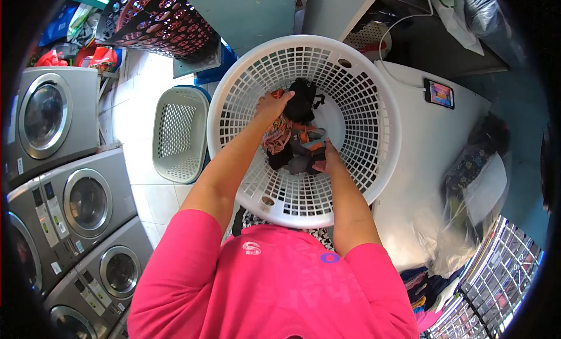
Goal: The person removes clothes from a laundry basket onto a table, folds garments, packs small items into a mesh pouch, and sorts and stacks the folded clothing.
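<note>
Both of my arms reach down into a tall white round laundry basket (391,128) with open lattice sides. A small heap of clothes lies at its bottom: a black garment (300,105), a patterned pinkish-orange garment (276,135) and a dark grey garment (301,165) with orange and light-blue cloth beside it. My left hand (274,104) is closed on a reddish piece of cloth (277,94) next to the black garment, its fingertips partly hidden. On the right edge of the heap, my right hand (329,159) has its fingers closed on the grey garment.
Several grey front-loading machines (87,199) stand stacked at left. A smaller pale basket (180,134) is on the tiled floor, with a dark lattice basket (166,26) above it. At right, a white surface (418,152) bears a cabled phone (439,93) and plastic-bagged clothes (476,181).
</note>
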A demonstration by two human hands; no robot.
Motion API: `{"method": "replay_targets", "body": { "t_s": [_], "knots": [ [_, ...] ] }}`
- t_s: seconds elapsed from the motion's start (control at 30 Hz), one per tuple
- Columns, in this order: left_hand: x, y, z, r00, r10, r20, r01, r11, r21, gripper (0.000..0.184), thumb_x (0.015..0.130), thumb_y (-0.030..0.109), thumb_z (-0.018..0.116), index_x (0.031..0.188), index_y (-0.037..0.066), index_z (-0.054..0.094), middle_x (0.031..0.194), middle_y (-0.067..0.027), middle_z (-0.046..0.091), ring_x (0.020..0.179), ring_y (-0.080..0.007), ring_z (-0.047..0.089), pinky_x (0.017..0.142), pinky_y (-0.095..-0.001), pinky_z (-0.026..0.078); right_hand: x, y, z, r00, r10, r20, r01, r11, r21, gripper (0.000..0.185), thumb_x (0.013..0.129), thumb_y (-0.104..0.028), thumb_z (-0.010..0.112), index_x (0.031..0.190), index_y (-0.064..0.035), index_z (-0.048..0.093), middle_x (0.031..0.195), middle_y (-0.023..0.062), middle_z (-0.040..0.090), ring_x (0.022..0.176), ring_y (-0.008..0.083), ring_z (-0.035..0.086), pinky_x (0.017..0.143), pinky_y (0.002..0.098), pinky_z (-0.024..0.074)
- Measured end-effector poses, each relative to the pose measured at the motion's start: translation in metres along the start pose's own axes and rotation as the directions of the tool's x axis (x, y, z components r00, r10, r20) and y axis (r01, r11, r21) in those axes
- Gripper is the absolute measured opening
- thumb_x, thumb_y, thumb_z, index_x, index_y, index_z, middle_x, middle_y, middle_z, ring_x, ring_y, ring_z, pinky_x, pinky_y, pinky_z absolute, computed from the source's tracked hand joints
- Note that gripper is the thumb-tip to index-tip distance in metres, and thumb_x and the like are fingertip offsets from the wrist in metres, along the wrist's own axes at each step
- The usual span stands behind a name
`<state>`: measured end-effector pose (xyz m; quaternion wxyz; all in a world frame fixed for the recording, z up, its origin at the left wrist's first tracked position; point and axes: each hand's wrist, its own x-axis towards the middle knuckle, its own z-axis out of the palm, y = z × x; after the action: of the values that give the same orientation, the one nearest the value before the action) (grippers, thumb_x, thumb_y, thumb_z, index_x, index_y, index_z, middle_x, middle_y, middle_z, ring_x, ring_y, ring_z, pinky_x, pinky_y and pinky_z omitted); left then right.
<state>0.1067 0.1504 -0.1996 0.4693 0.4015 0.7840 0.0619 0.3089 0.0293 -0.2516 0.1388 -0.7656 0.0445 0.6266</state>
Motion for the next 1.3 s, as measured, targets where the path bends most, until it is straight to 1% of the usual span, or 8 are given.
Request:
{"method": "replay_targets", "body": {
  "t_s": [0.1, 0.3, 0.5, 0.6, 0.67, 0.9, 1.0, 1.3],
  "knots": [
    [0.051, -0.023, 0.027, 0.973, 0.229, 0.034, -0.224, 0.894, 0.389, 0.088, 0.071, 0.063, 0.054, 0.133, 0.006, 0.029, 0.127, -0.0255, 0.034, 0.113, -0.0425, 0.039, 0.090, -0.0468, 0.037, 0.029, -0.006, 0.006, 0.999, -0.019, -0.034, 0.020, 0.999, 0.042, 0.078, 0.072, -0.067, 0.048, 0.125, -0.0124, 0.033, 0.095, 0.0260, 0.051, 0.070, 0.0392, 0.058, 0.056, 0.0452, 0.0528],
    [0.092, -0.069, 0.052, 0.951, 0.243, 0.192, -0.294, 0.903, 0.314, 0.098, 0.062, 0.075, 0.050, 0.137, 0.017, 0.026, 0.132, -0.0303, 0.026, 0.122, -0.0468, 0.026, 0.097, -0.0535, 0.026, 0.049, -0.015, 0.031, 0.980, -0.151, 0.129, 0.146, 0.988, 0.049, 0.081, 0.070, -0.072, 0.044, 0.126, -0.0150, 0.030, 0.097, 0.0226, 0.052, 0.069, 0.0354, 0.058, 0.063, 0.0496, 0.0485],
    [0.054, -0.077, 0.086, 0.999, -0.014, 0.049, 0.012, 0.999, 0.048, 0.085, 0.064, 0.059, 0.060, 0.131, 0.013, 0.037, 0.136, -0.0218, 0.027, 0.119, -0.0469, 0.030, 0.098, -0.0487, 0.027, 0.029, -0.033, 0.062, 0.962, -0.124, 0.241, 0.115, 0.992, 0.049, 0.085, 0.071, -0.074, 0.041, 0.135, -0.0238, 0.017, 0.133, 0.0114, 0.031, 0.115, 0.0338, 0.037, 0.080, 0.0517, 0.0415],
    [0.043, -0.089, 0.106, 0.856, 0.431, 0.285, -0.516, 0.672, 0.532, 0.062, 0.073, 0.049, 0.058, 0.125, 0.019, 0.045, 0.136, -0.0221, 0.026, 0.120, -0.0503, 0.025, 0.099, -0.0537, 0.023, 0.031, -0.030, 0.064, 0.942, -0.202, 0.268, 0.161, 0.973, 0.167, 0.087, 0.073, -0.070, 0.043, 0.139, -0.0217, 0.015, 0.134, 0.0163, 0.030, 0.113, 0.0368, 0.039, 0.081, 0.0524, 0.0398],
    [0.025, -0.077, 0.118, 0.945, 0.302, -0.122, -0.268, 0.934, 0.237, 0.032, 0.081, 0.036, 0.053, 0.113, 0.030, 0.055, 0.133, -0.0227, 0.031, 0.120, -0.0520, 0.023, 0.098, -0.0586, 0.020, 0.053, -0.031, 0.050, 0.946, -0.108, 0.305, 0.142, 0.986, -0.091, 0.081, 0.074, -0.070, 0.040, 0.137, -0.0230, 0.021, 0.136, 0.0169, 0.028, 0.113, 0.0406, 0.039, 0.085, 0.0513, 0.0377],
    [0.045, -0.102, 0.109, 0.939, 0.344, 0.021, -0.298, 0.781, 0.549, 0.079, 0.070, 0.055, 0.057, 0.135, 0.020, 0.029, 0.143, -0.0184, 0.007, 0.131, -0.0403, 0.003, 0.094, -0.0649, 0.020, 0.081, -0.014, 0.023, 0.831, -0.542, -0.122, 0.295, 0.617, -0.729, 0.073, 0.076, -0.067, 0.040, 0.121, -0.0096, 0.044, 0.120, 0.0263, 0.044, 0.104, 0.0389, 0.048, 0.088, 0.0428, 0.0373],
    [0.002, -0.046, 0.074, 0.999, -0.031, -0.007, 0.032, 0.940, 0.339, 0.082, 0.071, 0.056, 0.056, 0.137, 0.020, 0.024, 0.143, -0.0200, 0.002, 0.130, -0.0444, 0.003, 0.097, -0.0602, 0.020, 0.092, -0.001, 0.027, 0.943, -0.327, -0.063, 0.290, 0.900, -0.325, 0.073, 0.076, -0.065, 0.044, 0.113, -0.0017, 0.048, 0.110, 0.0251, 0.051, 0.100, 0.0355, 0.050, 0.087, 0.0412, 0.0372],
    [0.043, -0.107, 0.091, 0.927, 0.374, 0.037, -0.365, 0.873, 0.322, 0.081, 0.070, 0.053, 0.056, 0.135, 0.013, 0.028, 0.136, -0.0305, 0.015, 0.123, -0.0521, 0.014, 0.099, -0.0550, 0.018, 0.087, 0.002, 0.032, 0.880, -0.291, 0.376, 0.292, 0.955, 0.055, 0.091, 0.069, -0.063, 0.058, 0.131, -0.0015, 0.034, 0.122, 0.0141, 0.045, 0.111, 0.0271, 0.042, 0.093, 0.0376, 0.0298]
  ]
}}
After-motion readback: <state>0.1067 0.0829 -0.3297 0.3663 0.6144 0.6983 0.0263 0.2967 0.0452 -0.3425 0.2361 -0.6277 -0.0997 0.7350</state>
